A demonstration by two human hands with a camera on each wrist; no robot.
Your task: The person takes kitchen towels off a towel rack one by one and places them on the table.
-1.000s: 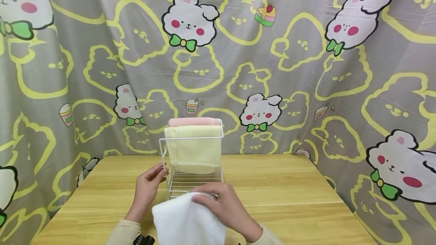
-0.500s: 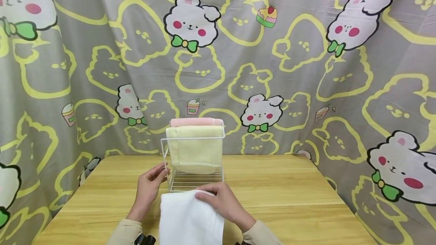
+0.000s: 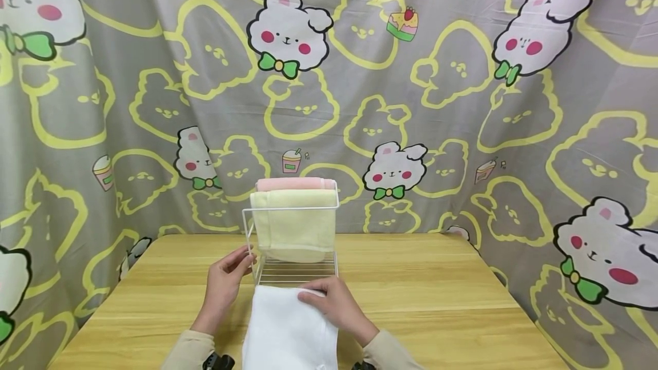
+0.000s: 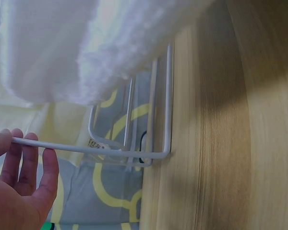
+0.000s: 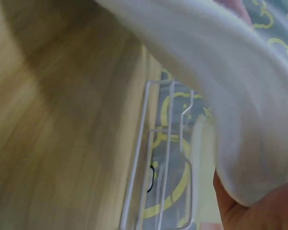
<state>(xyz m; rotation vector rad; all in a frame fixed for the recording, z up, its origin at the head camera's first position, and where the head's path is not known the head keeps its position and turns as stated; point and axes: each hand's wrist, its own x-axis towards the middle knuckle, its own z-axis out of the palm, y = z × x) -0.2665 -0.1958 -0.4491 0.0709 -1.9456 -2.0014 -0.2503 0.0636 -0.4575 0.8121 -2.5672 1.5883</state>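
A white wire rack (image 3: 288,208) stands on the wooden table, with a yellow towel (image 3: 295,230) and, behind it, a pink towel (image 3: 295,184) draped over its bars. My left hand (image 3: 224,284) holds the rack's left upright; in the left wrist view the thumb and fingertips pinch that white wire (image 4: 62,145). My right hand (image 3: 335,308) grips the top right corner of a folded white towel (image 3: 292,333), which hangs in front of the rack. In the right wrist view the towel (image 5: 259,110) covers most of the fingers.
The wooden table (image 3: 432,301) reaches back to a grey curtain (image 3: 370,124) printed with cartoon rabbits. The rack's wire bottom shelf (image 3: 295,272) lies low behind the white towel's upper edge.
The white towel has straightened from a slanted drape, its top edge now nearly level and slightly farther right. My right hand shifts with it a little; the left hand keeps its hold on the rack.
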